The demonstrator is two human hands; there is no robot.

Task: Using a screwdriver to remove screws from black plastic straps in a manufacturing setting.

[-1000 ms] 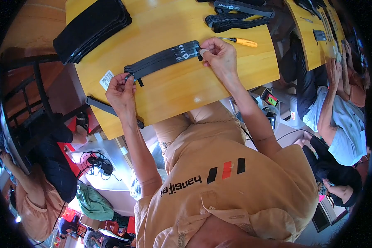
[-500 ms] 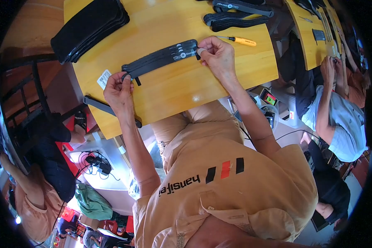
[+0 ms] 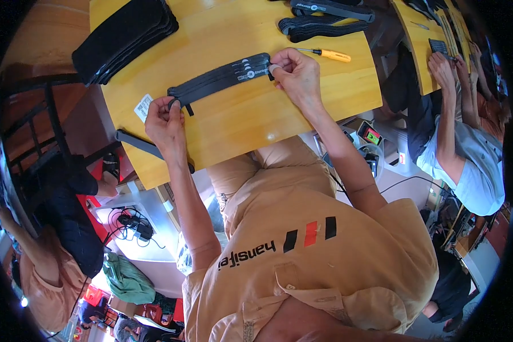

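Note:
A small layered bundle of black straps (image 3: 219,78) with pale printing stretches between my hands, just over the yellow table (image 3: 239,122). My left hand (image 3: 166,126) pinches its left end between thumb and fingers, near a short dark tab that hangs down. At the right end, my right hand (image 3: 299,78) is closed on the bundle with thumb and forefinger, and another small dark tab shows below. A white printed label (image 3: 143,107) lies on the table beside my left hand. Beyond my right hand rests a screwdriver (image 3: 335,55) with an orange-yellow handle.
A thick pile of wide black strips (image 3: 125,40) fills the far left. Folded black straps (image 3: 322,29) lie at the far right. A dark strap (image 3: 139,143) runs along the near left edge. At a second table, a co-worker's hand (image 3: 440,69) touches a dark grey item.
My hands and the strap bundle keep almost the same pose, with only a slight shift of the view. The co-worker at the right has reached farther onto the other table.

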